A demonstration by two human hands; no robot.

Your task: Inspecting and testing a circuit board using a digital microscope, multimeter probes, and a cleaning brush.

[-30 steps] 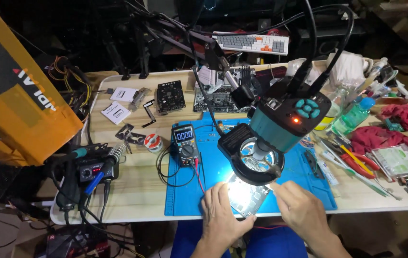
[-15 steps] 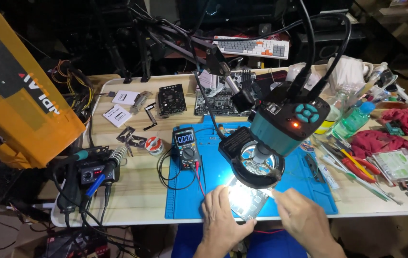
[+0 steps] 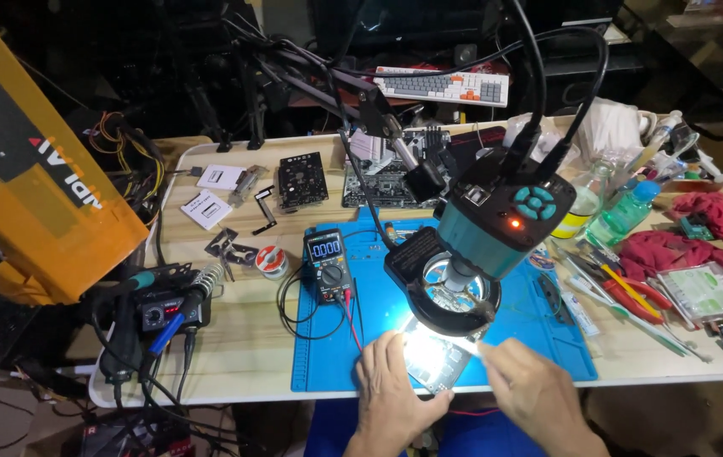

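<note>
My left hand [image 3: 391, 385] rests on the left edge of a small circuit board [image 3: 436, 360], which lies brightly lit on the blue work mat [image 3: 539, 334]. My right hand [image 3: 531, 391] sits at the board's right side, fingertips pointing at it; whether it pinches a tool I cannot tell. Directly above the board hangs a teal microscope camera [image 3: 505, 222] with a glowing ring light [image 3: 455, 292] on a black arm.
A multimeter [image 3: 328, 264] with red and black leads stands on the mat's left. Soldering station [image 3: 162, 309] and solder spool [image 3: 273, 259] lie left. Tweezers and screwdrivers [image 3: 624, 292], bottles [image 3: 624, 216], red rags [image 3: 675, 250] fill the right. Circuit boards [image 3: 302, 180], keyboard [image 3: 442, 85] behind. An orange box [image 3: 23, 186] looms at the left.
Both hands have stayed on the lit board, shifting only slightly. The view has moved a little.
</note>
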